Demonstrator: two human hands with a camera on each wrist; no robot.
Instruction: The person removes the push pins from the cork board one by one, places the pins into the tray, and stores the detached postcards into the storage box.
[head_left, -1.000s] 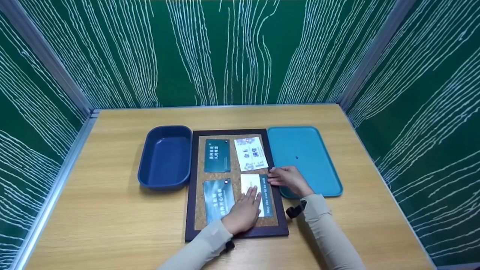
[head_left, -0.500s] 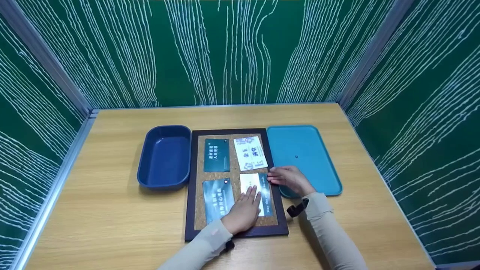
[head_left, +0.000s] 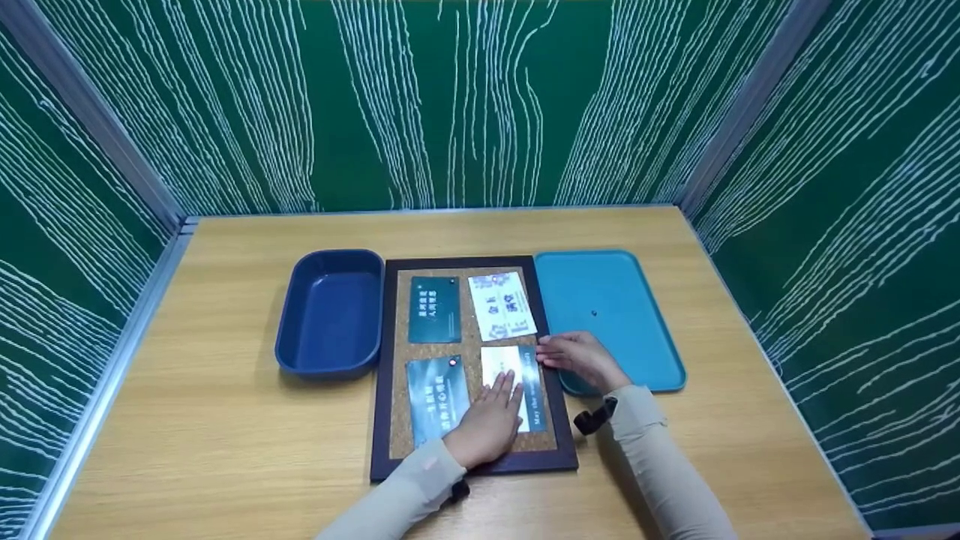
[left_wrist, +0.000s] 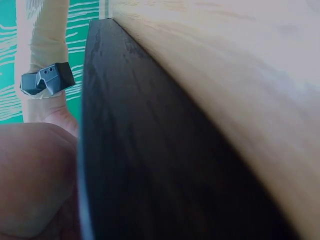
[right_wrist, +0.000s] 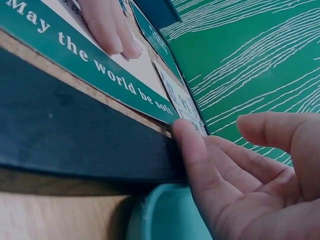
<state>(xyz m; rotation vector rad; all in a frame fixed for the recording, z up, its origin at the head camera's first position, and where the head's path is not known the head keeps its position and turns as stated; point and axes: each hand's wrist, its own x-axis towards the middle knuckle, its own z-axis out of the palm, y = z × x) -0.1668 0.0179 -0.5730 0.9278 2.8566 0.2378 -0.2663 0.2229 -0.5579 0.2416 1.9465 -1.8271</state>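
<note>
In the head view my left hand (head_left: pixel 489 424) lies with straight fingers on the lower right card (head_left: pixel 532 390), which is white and teal. The right wrist view shows print along that card's teal edge, and two left fingertips (right_wrist: pixel 114 42) on its white part. My right hand (head_left: pixel 581 358) has a fingertip (right_wrist: pixel 184 131) at the card's upper right corner, over the dark frame; its thumb stands apart from the other fingers. The cards lie on a framed cork board (head_left: pixel 472 300). In the left wrist view the frame's edge (left_wrist: pixel 135 130) runs close beside my left hand.
A teal card (head_left: pixel 434 309), a patterned white card (head_left: pixel 502 306) and another teal card (head_left: pixel 433 397) are on the cork, each with a small pin near its top. Left of the board stands a deep blue tub (head_left: pixel 330 322). On the right, a turquoise tray (head_left: pixel 611 281) bears one tiny pin (head_left: pixel 594 313).
</note>
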